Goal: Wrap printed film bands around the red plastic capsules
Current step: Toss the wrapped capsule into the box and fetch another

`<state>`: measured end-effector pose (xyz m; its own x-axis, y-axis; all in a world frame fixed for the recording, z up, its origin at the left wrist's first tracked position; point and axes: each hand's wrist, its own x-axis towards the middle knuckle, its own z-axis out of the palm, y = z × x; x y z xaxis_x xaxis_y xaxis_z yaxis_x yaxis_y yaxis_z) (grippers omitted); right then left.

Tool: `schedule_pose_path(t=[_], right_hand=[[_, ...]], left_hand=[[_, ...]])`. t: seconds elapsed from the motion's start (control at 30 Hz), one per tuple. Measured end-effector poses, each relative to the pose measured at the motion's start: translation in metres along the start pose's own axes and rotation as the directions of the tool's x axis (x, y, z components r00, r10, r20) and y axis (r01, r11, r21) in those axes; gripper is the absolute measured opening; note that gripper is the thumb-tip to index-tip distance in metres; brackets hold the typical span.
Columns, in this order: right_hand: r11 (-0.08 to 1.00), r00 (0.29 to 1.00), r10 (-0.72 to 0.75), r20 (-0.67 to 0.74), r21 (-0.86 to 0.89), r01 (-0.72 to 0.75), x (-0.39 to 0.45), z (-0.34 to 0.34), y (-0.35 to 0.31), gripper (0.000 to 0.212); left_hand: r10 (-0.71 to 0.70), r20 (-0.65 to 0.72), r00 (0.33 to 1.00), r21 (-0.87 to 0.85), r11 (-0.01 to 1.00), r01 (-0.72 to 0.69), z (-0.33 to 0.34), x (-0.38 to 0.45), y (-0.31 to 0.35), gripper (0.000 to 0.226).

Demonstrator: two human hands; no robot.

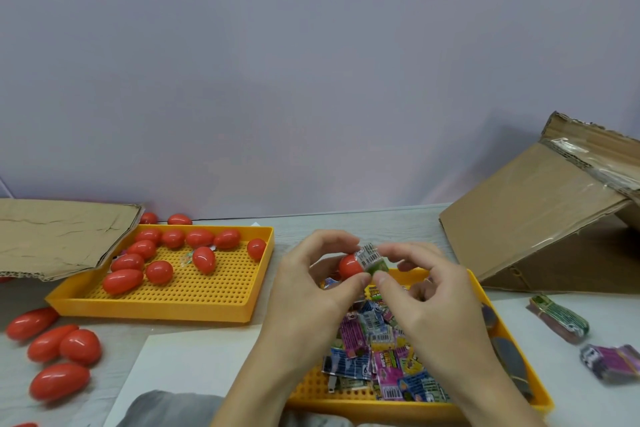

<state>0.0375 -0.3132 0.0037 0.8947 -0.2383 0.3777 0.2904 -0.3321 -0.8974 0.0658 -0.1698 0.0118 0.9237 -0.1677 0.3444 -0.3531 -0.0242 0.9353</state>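
Both hands raised over the near tray. Left hand (pixel 311 282) pinches a red capsule (pixel 349 266) between thumb and fingers. Right hand (pixel 427 291) pinches a printed film band (pixel 372 258), barcode side up, sitting over the capsule's right-hand end, part way on.

To do well: keep the band's mouth open and square to the capsule, slide it evenly toward the widest part, turn the capsule in the left hand if one edge drags. The film looks thin and would likely crease if forced.

Capsule: smooth, glossy, egg-shaped hard plastic. Band: shiny printed sleeve, green patch below the barcode.

Beneath the hands, an orange perforated tray (pixel 512 354) holds a heap of flat bands (pixel 374 354), pink, blue, yellow. Left of the left hand, a second orange tray (pixel 187 305) carries bare capsules (pixel 159 272); more lie loose on the bench (pixel 388 218). Right of the right hand, bundled bands (pixel 559 319) and corrugated cardboard (pixel 526 218).
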Motion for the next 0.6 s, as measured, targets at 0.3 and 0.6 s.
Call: schedule_pose_path(t=[0.3, 0.6], right_hand=[[0.872, 0.979, -0.205, 0.007, -0.452, 0.186, -0.003, 0.010, 0.001, 0.042], [0.838, 0.970, -0.242, 0.003, -0.503, 0.211, -0.004, 0.012, 0.001, 0.043]], left_hand=[[-0.039, -0.031, 0.999, -0.068, 0.997, 0.036, 0.001, 0.001, -0.003, 0.032], [-0.080, -0.084, 0.993, -0.171, 0.983, 0.065, 0.006, 0.002, -0.003, 0.024]])
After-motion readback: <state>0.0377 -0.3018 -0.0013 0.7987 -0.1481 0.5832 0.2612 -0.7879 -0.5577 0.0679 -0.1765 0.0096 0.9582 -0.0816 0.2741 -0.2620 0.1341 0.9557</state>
